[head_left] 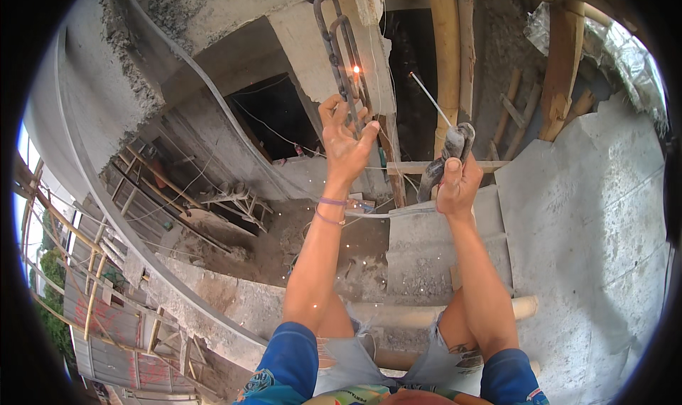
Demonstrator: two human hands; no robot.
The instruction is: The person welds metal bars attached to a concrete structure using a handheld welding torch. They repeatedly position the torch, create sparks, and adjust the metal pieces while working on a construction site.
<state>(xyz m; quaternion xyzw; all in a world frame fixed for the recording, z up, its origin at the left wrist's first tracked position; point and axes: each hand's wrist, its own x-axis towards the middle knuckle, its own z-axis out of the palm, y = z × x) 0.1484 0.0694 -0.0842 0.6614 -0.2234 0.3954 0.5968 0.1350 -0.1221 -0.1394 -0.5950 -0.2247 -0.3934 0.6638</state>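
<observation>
Your left hand [346,138] grips the bent steel rebar loops [341,50] against the rough concrete column [312,42], where a weld spot glows. Your right hand [458,181] clenches the electrode holder [446,156]. Bamboo scaffold poles [445,50] rise beside; concrete steps [426,249] lie below.

The left hand [346,141] grips a bent steel bar [339,46], fingers wrapped around it. Just above the fingertips a spark [356,69] glows. The right hand [458,185] holds an electrode holder [446,156]; its thin rod [431,99] points up-left from the fingers.
</observation>
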